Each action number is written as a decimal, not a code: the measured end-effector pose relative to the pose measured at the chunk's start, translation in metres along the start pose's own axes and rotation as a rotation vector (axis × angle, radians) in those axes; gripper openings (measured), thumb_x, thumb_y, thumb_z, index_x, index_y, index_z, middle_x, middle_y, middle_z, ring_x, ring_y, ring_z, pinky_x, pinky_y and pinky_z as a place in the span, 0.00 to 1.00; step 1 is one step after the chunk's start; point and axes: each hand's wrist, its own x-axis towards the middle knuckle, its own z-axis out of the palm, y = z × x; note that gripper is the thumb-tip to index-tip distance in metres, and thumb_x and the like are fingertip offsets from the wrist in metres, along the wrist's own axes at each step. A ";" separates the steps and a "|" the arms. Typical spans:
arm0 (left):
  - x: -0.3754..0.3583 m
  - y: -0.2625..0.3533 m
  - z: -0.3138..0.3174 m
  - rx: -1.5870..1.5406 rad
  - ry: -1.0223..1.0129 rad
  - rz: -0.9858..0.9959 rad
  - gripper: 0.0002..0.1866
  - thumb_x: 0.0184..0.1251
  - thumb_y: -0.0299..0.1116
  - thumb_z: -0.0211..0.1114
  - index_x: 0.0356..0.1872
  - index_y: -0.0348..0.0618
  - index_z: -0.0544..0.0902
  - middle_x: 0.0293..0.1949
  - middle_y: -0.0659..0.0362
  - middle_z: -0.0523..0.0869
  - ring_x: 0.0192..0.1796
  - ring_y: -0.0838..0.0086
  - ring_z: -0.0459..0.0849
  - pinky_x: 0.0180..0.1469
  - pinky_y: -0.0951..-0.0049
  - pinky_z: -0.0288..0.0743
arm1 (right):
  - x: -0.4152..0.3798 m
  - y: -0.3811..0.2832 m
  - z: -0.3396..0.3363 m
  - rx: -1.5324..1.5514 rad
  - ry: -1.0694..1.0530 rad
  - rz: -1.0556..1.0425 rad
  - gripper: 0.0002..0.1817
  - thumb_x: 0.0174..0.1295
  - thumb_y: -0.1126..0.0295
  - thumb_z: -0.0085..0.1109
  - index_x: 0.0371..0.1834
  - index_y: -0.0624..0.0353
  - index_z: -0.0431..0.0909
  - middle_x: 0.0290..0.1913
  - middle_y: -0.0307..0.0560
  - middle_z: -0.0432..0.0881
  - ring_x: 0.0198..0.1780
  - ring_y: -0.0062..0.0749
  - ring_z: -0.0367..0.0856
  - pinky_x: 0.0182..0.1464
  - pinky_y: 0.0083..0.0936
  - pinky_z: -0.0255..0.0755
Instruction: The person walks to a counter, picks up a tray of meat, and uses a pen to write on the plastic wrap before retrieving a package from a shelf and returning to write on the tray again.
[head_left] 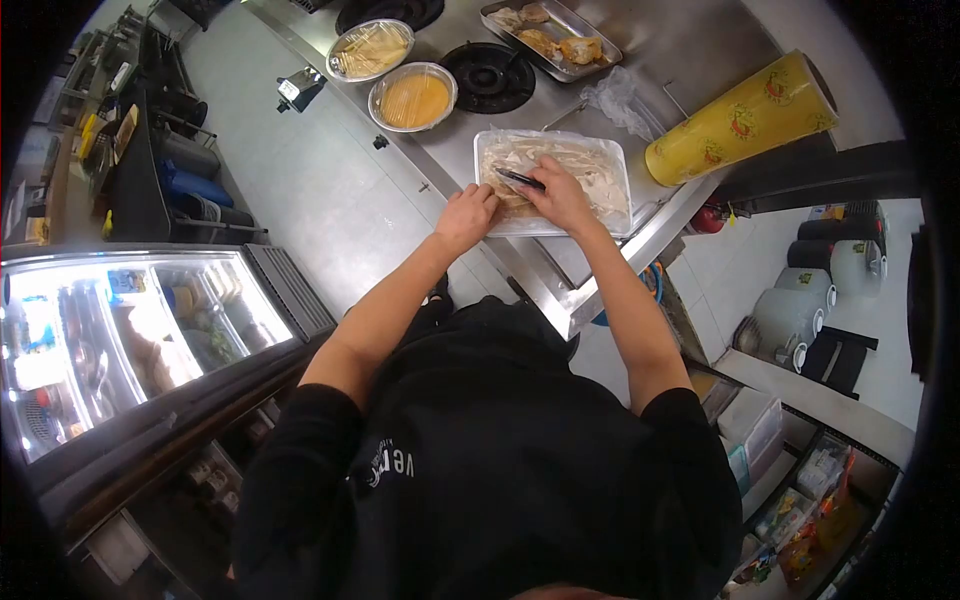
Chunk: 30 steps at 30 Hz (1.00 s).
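Observation:
A shallow metal tray [628, 168] lies on the steel counter, its inside covered by a pale, creamy, sheet-like food [600, 182] with clear film around the edges. My right hand [562, 195] is over the middle of the tray, closed around a black-handled tool [520, 179] that looks like a small knife and points to the left. At the tray's near left corner, my left hand [468, 216] has its fingers curled together on the rim. The fingertips of this hand are partly hidden against the food.
Two film-covered round bowls [412, 98] stand left of the black burners [488, 78]. Cooked pieces sit in a metal pan [597, 70] at the back. A large yellow film roll [740, 120] lies to the right, beside crumpled clear plastic [617, 100]. A lit glass display case [150, 340] is at left.

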 end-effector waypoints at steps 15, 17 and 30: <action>-0.008 0.003 -0.001 -0.009 0.059 0.187 0.05 0.58 0.37 0.62 0.32 0.50 0.81 0.40 0.64 0.78 0.45 0.69 0.77 0.45 0.66 0.71 | -0.001 -0.001 0.000 0.023 -0.017 -0.004 0.11 0.56 0.67 0.65 0.35 0.63 0.80 0.38 0.49 0.74 0.40 0.47 0.78 0.42 0.37 0.72; -0.005 0.003 -0.001 0.036 0.011 0.207 0.05 0.59 0.37 0.61 0.33 0.51 0.82 0.41 0.64 0.78 0.46 0.69 0.76 0.46 0.67 0.71 | -0.001 -0.002 0.000 0.018 -0.004 -0.009 0.11 0.56 0.67 0.65 0.37 0.62 0.81 0.39 0.49 0.75 0.41 0.47 0.78 0.43 0.37 0.72; 0.011 0.010 0.010 -0.083 -0.058 0.182 0.09 0.60 0.36 0.61 0.35 0.49 0.87 0.46 0.60 0.78 0.51 0.66 0.76 0.51 0.64 0.73 | -0.002 0.002 0.001 0.013 0.009 -0.028 0.12 0.56 0.66 0.65 0.39 0.61 0.81 0.42 0.50 0.76 0.43 0.48 0.79 0.44 0.36 0.73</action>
